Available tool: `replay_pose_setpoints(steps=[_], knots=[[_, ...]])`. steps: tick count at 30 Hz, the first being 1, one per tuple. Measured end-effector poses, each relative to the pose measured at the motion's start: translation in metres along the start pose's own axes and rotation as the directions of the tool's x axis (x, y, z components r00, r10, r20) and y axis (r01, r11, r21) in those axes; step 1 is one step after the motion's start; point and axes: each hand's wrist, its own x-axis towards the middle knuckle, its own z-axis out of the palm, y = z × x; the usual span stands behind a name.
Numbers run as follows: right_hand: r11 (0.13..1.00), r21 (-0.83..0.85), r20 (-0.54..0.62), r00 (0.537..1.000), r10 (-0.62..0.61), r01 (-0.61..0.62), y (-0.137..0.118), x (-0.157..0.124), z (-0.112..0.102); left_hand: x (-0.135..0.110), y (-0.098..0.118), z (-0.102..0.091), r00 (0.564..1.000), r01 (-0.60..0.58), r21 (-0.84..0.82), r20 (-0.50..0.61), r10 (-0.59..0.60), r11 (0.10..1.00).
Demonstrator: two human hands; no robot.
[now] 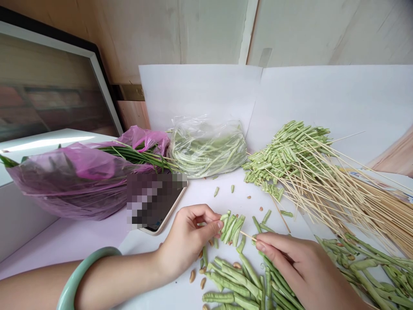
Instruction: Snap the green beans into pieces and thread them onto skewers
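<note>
Between my hands is a wooden skewer (248, 235) threaded with several short pieces of green bean (232, 228). My left hand (190, 237) pinches the bean piece at the skewer's left end between thumb and finger. The bare stick is gripped by my right hand (300, 262), thumb against fingers. Below them lie loose cut green beans (238, 280), with some brown seeds (203, 283) scattered around. A pile of filled bean skewers (290, 148) rests at the back right, their bare sticks pointing right.
A clear plastic bag of long beans (208, 148) stands at the back. To its left are a purple bag (74, 181) holding green stalks and a phone (161, 202). More beans (371, 267) lie at the right. White boards (200, 90) stand behind.
</note>
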Motion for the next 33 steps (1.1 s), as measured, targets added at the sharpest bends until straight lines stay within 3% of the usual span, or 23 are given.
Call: replay_pose_setpoints(steps=[10, 17, 22, 26, 33], knots=[[1.0, -0.019, 0.046, 0.999, 0.024, -0.023, 0.001, -0.003, 0.002, -0.005, 0.001, -0.001, 0.99, -0.132, 0.365, 0.01, 0.138, 0.922], [1.0, -0.005, 0.04, 0.999, 0.03, -0.03, 0.0, -0.002, 0.001, -0.012, 0.005, -0.005, 0.89, -0.423, 0.677, 0.183, 0.418, 0.603], [0.999, 0.021, 0.042, 0.998, 0.044, -0.045, -0.001, 0.001, 0.001, -0.014, 0.005, -0.004, 0.856, -0.486, 0.711, 0.269, 0.442, 0.509], [0.998, 0.033, 0.056, 0.997, 0.05, -0.052, -0.002, 0.002, 0.0, -0.014, 0.008, -0.003, 0.869, -0.466, 0.753, 0.29, 0.402, 0.464], [0.996, 0.043, 0.05, 0.996, 0.074, -0.077, -0.004, 0.002, -0.002, -0.014, 0.012, -0.004, 0.877, -0.464, 0.738, 0.305, 0.371, 0.49]])
